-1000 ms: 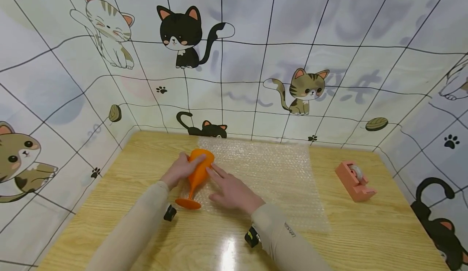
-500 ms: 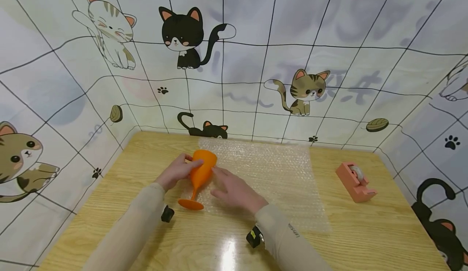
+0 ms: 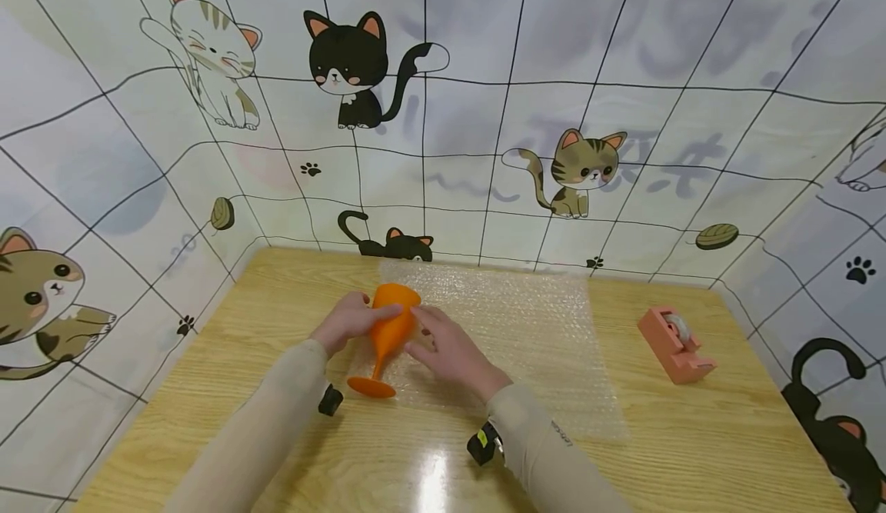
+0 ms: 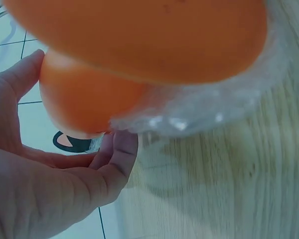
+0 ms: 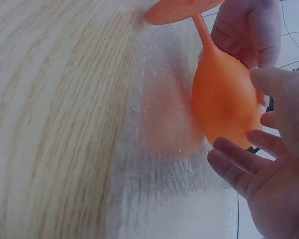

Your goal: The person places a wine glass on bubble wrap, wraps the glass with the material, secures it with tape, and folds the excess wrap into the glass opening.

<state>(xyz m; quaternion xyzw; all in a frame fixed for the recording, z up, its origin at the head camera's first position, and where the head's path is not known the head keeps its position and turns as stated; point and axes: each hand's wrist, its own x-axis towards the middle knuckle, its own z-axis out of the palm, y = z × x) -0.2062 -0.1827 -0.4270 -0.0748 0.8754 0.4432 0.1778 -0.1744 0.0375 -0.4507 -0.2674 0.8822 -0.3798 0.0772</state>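
Goblet (image 3: 394, 334), one, between two hands (image 3: 351, 319) (image 3: 453, 351), one bubble-wrap sheet (image 3: 512, 344), one tape dispenser (image 3: 673, 346)

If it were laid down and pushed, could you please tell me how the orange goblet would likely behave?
The goblet would probably roll in a curve, since its bowl is round and its foot a disc. The thin stem looks like its weakest part, so it might bend or snap there. Its smooth surface may slip in the left hand.

Indoor tabletop workspace, cat-print walls (image 3: 464, 113) on three sides, wood-grain table (image 3: 388, 459)
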